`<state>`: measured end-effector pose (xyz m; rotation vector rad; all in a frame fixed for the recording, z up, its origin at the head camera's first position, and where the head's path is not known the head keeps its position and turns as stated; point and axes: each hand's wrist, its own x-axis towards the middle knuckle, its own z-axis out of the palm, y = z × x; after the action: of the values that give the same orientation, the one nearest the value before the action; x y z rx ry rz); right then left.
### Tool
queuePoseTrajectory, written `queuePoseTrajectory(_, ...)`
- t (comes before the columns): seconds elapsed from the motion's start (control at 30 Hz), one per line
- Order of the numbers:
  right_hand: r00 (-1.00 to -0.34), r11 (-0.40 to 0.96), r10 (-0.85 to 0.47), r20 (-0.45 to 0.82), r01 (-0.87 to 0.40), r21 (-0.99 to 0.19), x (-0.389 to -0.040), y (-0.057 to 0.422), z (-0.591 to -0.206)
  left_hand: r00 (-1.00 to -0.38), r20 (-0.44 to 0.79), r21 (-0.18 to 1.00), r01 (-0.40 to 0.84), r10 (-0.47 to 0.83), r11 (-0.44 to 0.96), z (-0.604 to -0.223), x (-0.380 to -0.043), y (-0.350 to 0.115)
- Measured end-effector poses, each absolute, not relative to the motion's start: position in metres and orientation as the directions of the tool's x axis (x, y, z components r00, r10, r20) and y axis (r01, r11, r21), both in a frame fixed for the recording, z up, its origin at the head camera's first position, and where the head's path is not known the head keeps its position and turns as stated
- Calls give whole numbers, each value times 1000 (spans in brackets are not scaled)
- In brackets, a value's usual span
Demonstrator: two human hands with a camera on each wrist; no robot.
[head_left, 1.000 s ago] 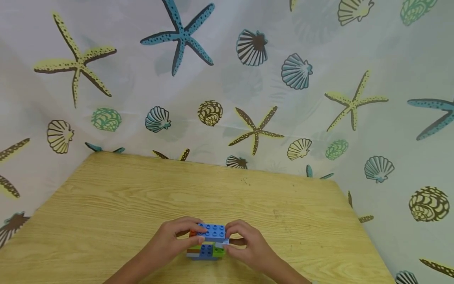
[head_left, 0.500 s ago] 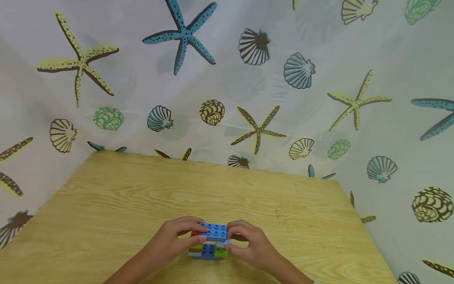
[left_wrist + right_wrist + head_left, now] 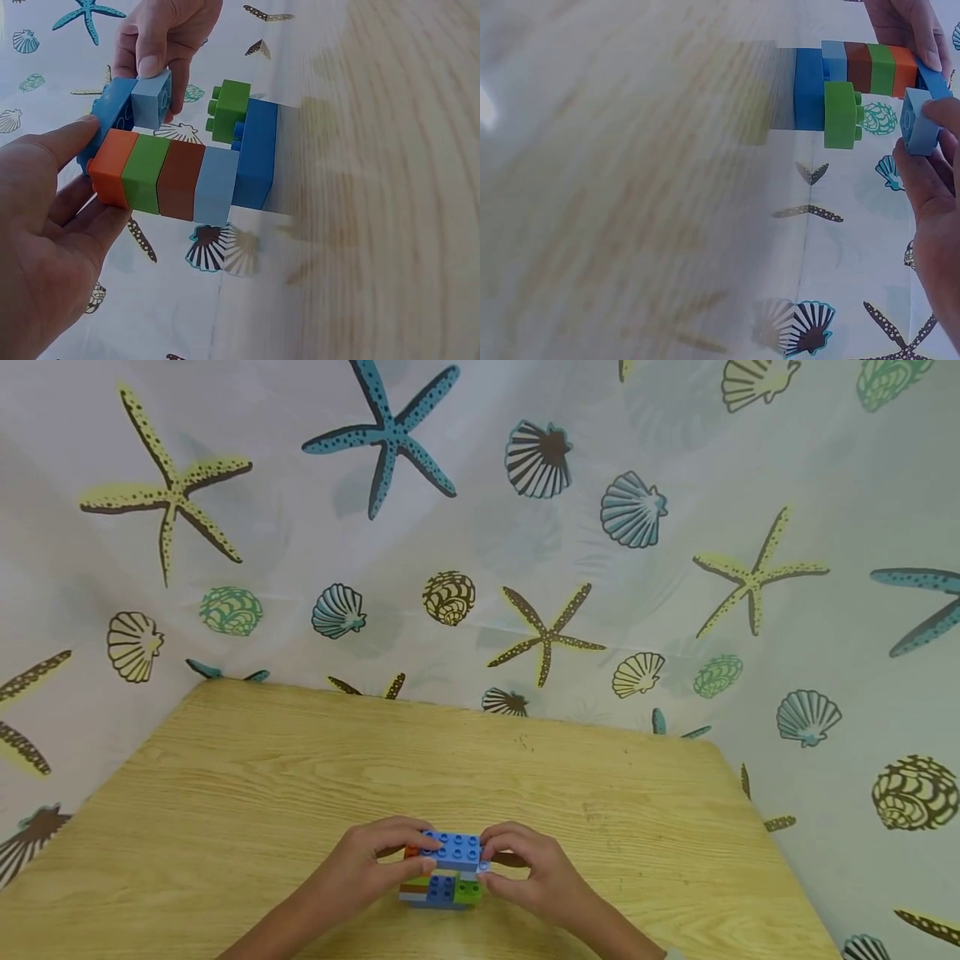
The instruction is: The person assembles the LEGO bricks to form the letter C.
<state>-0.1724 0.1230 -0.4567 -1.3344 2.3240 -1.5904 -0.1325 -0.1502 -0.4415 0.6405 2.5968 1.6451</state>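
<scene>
A toy-brick structure stands at the near part of the table. On its blue base brick [image 3: 256,154] rises a column of light blue, brown [image 3: 180,180], green and orange [image 3: 112,169] bricks at one end. The other end bears a lower green brick [image 3: 229,112]. A blue top brick [image 3: 456,852] lies across the column and overhangs the gap. My left hand [image 3: 375,853] holds this top brick at the column end, between thumb and fingers. My right hand [image 3: 536,868] pinches a light blue brick [image 3: 152,101] under the overhanging end, apart from the lower green brick.
The wood-grain table [image 3: 300,760] extends around the structure. A white cloth [image 3: 420,543] printed with starfish and shells hangs along its back and sides.
The head view has shifted slightly. My right fingers have moved a little at the light blue brick, and the lower green brick shows more. The left hand keeps its hold.
</scene>
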Motion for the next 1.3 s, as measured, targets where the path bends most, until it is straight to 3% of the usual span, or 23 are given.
queuePoseTrajectory(0.43,-666,84,-627,404,-574,-815,-173,125,-463,-931,186,877,302,313,375,-446,-133,-146)
queuePoseTrajectory(0.9,-633,9,-646,426,-564,-826,-173,129,-464,-931,254,859,342,262,381,-447,-125,-163)
queuePoseTrajectory(1.3,-667,74,-635,390,-555,-829,-175,128,-462,-905,263,876,369,334,310,-457,-128,-169)
